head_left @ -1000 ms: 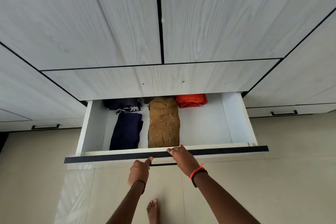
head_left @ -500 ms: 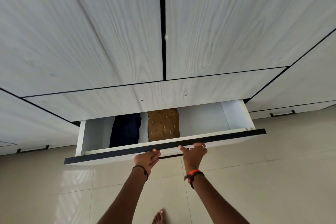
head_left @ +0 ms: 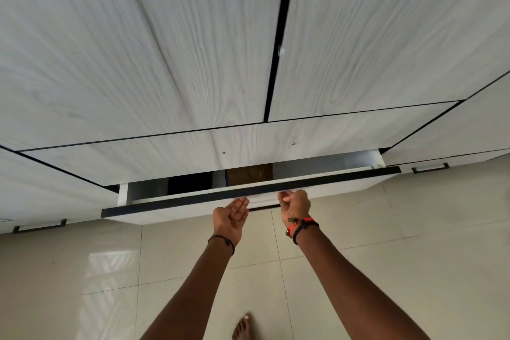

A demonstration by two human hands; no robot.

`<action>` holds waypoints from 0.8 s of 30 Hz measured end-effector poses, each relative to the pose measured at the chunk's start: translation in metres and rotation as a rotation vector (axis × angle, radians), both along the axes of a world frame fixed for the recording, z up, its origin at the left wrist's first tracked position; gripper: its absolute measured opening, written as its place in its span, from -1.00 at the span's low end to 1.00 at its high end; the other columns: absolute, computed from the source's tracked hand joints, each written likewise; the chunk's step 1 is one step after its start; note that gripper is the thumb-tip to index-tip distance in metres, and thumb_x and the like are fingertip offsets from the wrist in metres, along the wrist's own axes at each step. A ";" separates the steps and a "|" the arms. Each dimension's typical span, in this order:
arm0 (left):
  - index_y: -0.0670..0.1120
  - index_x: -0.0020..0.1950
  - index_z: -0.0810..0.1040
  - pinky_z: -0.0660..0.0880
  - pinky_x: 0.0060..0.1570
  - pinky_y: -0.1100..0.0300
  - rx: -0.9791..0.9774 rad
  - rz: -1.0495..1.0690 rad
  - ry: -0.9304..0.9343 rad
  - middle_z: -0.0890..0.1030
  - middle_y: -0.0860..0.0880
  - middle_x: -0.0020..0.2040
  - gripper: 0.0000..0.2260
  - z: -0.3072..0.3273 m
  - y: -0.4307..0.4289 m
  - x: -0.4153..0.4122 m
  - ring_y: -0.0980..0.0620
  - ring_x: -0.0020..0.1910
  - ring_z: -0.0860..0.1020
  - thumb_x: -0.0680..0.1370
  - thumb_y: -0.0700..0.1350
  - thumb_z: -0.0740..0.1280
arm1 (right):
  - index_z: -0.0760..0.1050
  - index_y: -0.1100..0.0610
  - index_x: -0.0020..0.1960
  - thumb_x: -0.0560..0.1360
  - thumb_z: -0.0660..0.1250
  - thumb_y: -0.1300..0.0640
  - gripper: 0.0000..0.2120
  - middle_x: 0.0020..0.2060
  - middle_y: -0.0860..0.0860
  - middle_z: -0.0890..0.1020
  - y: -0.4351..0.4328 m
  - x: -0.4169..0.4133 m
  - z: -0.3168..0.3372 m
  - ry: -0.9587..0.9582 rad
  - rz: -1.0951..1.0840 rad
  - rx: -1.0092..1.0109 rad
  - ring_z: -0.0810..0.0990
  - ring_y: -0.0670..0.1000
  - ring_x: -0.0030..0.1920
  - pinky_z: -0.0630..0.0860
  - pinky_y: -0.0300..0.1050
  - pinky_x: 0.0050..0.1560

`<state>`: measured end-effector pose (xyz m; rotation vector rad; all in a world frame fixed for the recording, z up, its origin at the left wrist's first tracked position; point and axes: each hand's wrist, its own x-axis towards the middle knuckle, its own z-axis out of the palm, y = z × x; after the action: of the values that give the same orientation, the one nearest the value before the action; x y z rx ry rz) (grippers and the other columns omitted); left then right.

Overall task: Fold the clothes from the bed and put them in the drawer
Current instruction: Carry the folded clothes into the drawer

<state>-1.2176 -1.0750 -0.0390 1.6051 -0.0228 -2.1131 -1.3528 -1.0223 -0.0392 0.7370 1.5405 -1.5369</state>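
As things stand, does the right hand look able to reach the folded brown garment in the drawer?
Probably not. The drawer is nearly shut, and only a narrow slot shows the brown garment. The right hand sits at the front panel, outside.

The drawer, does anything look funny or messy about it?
Nothing messy. The drawer is only open a crack, with both hands at its front. The brown and dark clothes peeking out lie flat inside.

One head-worn view looks steeply down, close to the wardrobe (head_left: 193, 36) front, perhaps tilted.
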 end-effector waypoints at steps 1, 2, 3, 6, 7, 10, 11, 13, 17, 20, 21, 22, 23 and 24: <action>-0.33 0.36 0.35 0.35 0.29 0.07 -0.007 0.011 0.007 0.48 -0.25 0.31 -0.54 0.000 -0.005 -0.002 -0.14 0.30 0.47 0.57 -0.32 -0.17 | 0.38 0.22 -0.25 0.51 -0.04 0.43 -0.70 -0.29 0.07 0.42 -0.004 -0.003 0.001 0.009 -0.004 -0.044 0.44 -0.06 -0.29 0.46 -0.28 -0.16; -0.33 0.36 0.35 0.35 0.31 0.06 -0.011 0.023 0.018 0.48 -0.26 0.31 -0.55 0.001 -0.009 -0.005 -0.14 0.30 0.46 0.58 -0.31 -0.17 | 0.39 0.24 -0.19 0.54 -0.03 0.39 -0.74 -0.25 0.09 0.43 -0.008 -0.005 0.004 0.011 -0.036 -0.069 0.46 -0.05 -0.25 0.50 -0.26 -0.07; -0.33 0.37 0.34 0.34 0.32 0.05 -0.015 0.038 0.032 0.47 -0.26 0.32 -0.55 0.002 -0.014 -0.007 -0.15 0.31 0.46 0.58 -0.31 -0.16 | 0.40 0.28 -0.09 0.56 0.02 0.34 -0.81 -0.18 0.13 0.46 -0.013 -0.009 0.003 -0.008 -0.082 -0.115 0.49 0.00 -0.19 0.52 -0.19 0.07; -0.34 0.39 0.30 0.30 0.37 0.01 -0.033 0.073 0.074 0.43 -0.27 0.35 -0.55 0.003 -0.025 -0.012 -0.16 0.35 0.41 0.56 -0.33 -0.15 | 0.30 0.34 0.26 0.61 0.12 0.05 -0.62 0.05 0.28 0.48 -0.024 -0.017 0.001 -0.052 -0.154 -0.179 0.53 0.17 0.01 0.50 -0.03 0.18; -0.34 0.39 0.29 0.29 0.37 0.01 -0.043 0.074 0.081 0.42 -0.28 0.35 -0.54 0.003 -0.028 -0.013 -0.16 0.36 0.40 0.56 -0.33 -0.16 | 0.29 0.38 0.31 0.62 0.09 -0.03 -0.51 0.13 0.32 0.47 -0.028 -0.018 0.003 -0.050 -0.147 -0.200 0.52 0.20 0.07 0.49 -0.02 0.18; -0.35 0.40 0.27 0.28 0.37 -0.01 -0.063 0.060 0.075 0.40 -0.28 0.37 -0.52 -0.002 -0.039 -0.018 -0.17 0.38 0.38 0.54 -0.34 -0.18 | 0.29 0.43 0.33 0.64 -0.01 -0.11 -0.40 0.27 0.34 0.41 -0.037 -0.022 0.004 -0.088 -0.185 -0.245 0.45 0.24 0.27 0.41 -0.01 0.30; -0.36 0.40 0.27 0.28 0.37 -0.01 -0.069 0.051 0.072 0.40 -0.29 0.37 -0.52 -0.002 -0.042 -0.019 -0.17 0.38 0.38 0.54 -0.34 -0.18 | 0.29 0.44 0.33 0.64 -0.03 -0.11 -0.39 0.29 0.35 0.40 -0.039 -0.023 0.006 -0.086 -0.195 -0.253 0.43 0.24 0.30 0.39 0.00 0.33; -0.36 0.40 0.26 0.27 0.38 0.00 -0.074 0.039 0.064 0.40 -0.28 0.37 -0.51 -0.003 -0.049 -0.022 -0.17 0.38 0.37 0.54 -0.34 -0.19 | 0.29 0.45 0.32 0.65 -0.05 -0.11 -0.38 0.30 0.36 0.38 -0.045 -0.024 0.010 -0.088 -0.200 -0.264 0.40 0.25 0.32 0.35 0.02 0.36; -0.37 0.42 0.25 0.26 0.39 0.00 -0.082 0.032 0.068 0.40 -0.28 0.37 -0.52 0.000 -0.060 -0.028 -0.17 0.38 0.37 0.55 -0.33 -0.17 | 0.28 0.44 0.33 0.64 -0.05 -0.14 -0.36 0.30 0.36 0.38 -0.053 -0.030 0.010 -0.084 -0.174 -0.298 0.40 0.27 0.32 0.36 0.03 0.35; -0.37 0.43 0.24 0.24 0.39 0.01 -0.081 0.027 0.051 0.41 -0.27 0.36 -0.54 0.004 -0.062 -0.034 -0.17 0.38 0.38 0.56 -0.33 -0.14 | 0.24 0.36 0.40 0.60 -0.01 -0.23 -0.30 0.22 0.33 0.45 -0.054 -0.034 0.006 -0.071 -0.128 -0.280 0.50 0.25 0.18 0.47 -0.01 0.17; -0.36 0.43 0.24 0.23 0.40 0.01 -0.087 0.020 0.056 0.40 -0.27 0.37 -0.55 0.004 -0.062 -0.035 -0.16 0.38 0.37 0.56 -0.33 -0.13 | 0.26 0.35 0.39 0.59 -0.01 -0.25 -0.29 0.14 0.31 0.49 -0.054 -0.035 0.006 -0.057 -0.110 -0.281 0.53 0.22 0.10 0.48 -0.02 0.13; -0.35 0.43 0.23 0.22 0.41 0.00 -0.081 0.032 0.064 0.39 -0.26 0.38 -0.55 0.003 -0.060 -0.034 -0.15 0.39 0.36 0.57 -0.33 -0.13 | 0.28 0.37 0.37 0.58 -0.02 -0.27 -0.27 0.04 0.29 0.51 -0.052 -0.033 0.006 -0.061 -0.076 -0.272 0.53 0.20 0.05 0.48 -0.03 0.12; -0.34 0.43 0.24 0.21 0.43 -0.01 -0.069 0.036 0.070 0.39 -0.25 0.39 -0.56 0.004 -0.059 -0.034 -0.14 0.40 0.34 0.58 -0.33 -0.11 | 0.31 0.39 0.34 0.58 -0.04 -0.28 -0.25 -0.01 0.27 0.52 -0.049 -0.033 0.007 -0.063 -0.045 -0.252 0.53 0.20 0.06 0.47 -0.03 0.14; -0.33 0.42 0.28 0.19 0.44 -0.02 -0.073 0.030 0.084 0.40 -0.23 0.37 -0.57 0.006 -0.058 -0.033 -0.12 0.40 0.34 0.58 -0.33 -0.09 | 0.32 0.40 0.33 0.57 -0.05 -0.29 -0.24 -0.02 0.26 0.52 -0.048 -0.034 0.007 -0.054 -0.009 -0.243 0.52 0.20 0.11 0.46 -0.03 0.16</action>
<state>-1.2511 -1.1333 -0.0333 1.4652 -0.0470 -2.1299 -1.3868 -1.0701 -0.0321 0.6416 1.2840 -1.6612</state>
